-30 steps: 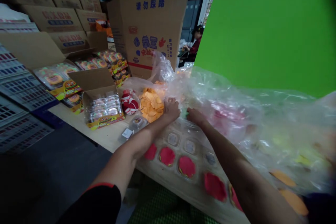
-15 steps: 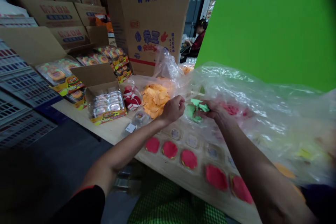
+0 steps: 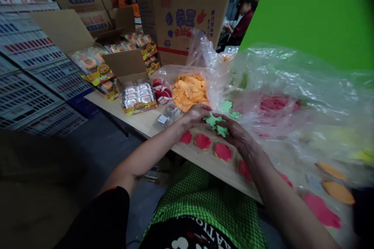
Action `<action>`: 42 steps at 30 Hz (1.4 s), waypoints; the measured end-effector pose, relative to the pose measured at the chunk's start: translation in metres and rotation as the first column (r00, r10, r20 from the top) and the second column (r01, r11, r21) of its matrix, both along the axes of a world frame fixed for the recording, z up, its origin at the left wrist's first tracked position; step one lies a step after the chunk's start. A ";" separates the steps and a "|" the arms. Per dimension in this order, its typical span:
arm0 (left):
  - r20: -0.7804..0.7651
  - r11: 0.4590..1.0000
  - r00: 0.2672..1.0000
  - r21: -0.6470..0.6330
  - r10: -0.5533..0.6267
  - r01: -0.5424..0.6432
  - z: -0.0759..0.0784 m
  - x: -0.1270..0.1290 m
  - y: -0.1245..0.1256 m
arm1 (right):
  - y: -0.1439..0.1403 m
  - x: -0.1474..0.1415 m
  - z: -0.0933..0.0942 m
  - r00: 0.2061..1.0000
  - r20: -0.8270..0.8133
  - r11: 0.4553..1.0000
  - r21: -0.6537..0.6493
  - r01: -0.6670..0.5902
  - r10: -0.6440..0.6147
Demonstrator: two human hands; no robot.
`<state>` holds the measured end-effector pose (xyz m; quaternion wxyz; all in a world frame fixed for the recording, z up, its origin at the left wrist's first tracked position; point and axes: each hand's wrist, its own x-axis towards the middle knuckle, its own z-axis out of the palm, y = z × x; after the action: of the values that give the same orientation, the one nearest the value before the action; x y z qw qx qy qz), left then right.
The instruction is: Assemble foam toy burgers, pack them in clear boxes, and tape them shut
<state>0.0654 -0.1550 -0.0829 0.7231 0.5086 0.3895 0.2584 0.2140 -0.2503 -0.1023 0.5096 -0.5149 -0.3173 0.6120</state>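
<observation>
Both my hands meet over the front of the wooden table (image 3: 146, 124). My right hand (image 3: 238, 134) holds several green leaf-shaped pieces (image 3: 217, 123). My left hand (image 3: 197, 113) pinches the edge of the same green pieces. Just below them a row of red round pieces (image 3: 203, 141) sits in clear tray cells. A heap of orange pieces (image 3: 189, 91) lies in an open plastic bag behind my left hand. More green pieces (image 3: 226, 106) lie inside a big clear bag (image 3: 292, 97) to the right.
A small open box of packed trays (image 3: 137, 95) and a red-and-white item (image 3: 162, 91) stand left of the orange heap. Cardboard cartons (image 3: 187, 11) and stacked crates (image 3: 32, 70) fill the back and left. Another person (image 3: 244, 17) sits far behind. Orange discs (image 3: 337, 190) lie at the right.
My hands came out of the clear bag with green pieces and moved down toward the row of red pieces. The view has tilted downward and nearer.
</observation>
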 end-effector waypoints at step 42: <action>-0.429 0.366 0.818 0.883 0.382 0.293 -0.080 -0.144 -0.045 | -0.031 -0.020 -0.021 0.987 -0.101 0.962 -0.258 0.093 -0.123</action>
<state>-0.0789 -0.1999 -0.1633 0.1465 0.8645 0.3862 0.2864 0.1941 -0.2812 -0.1237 0.4902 -0.5557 -0.1781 0.6474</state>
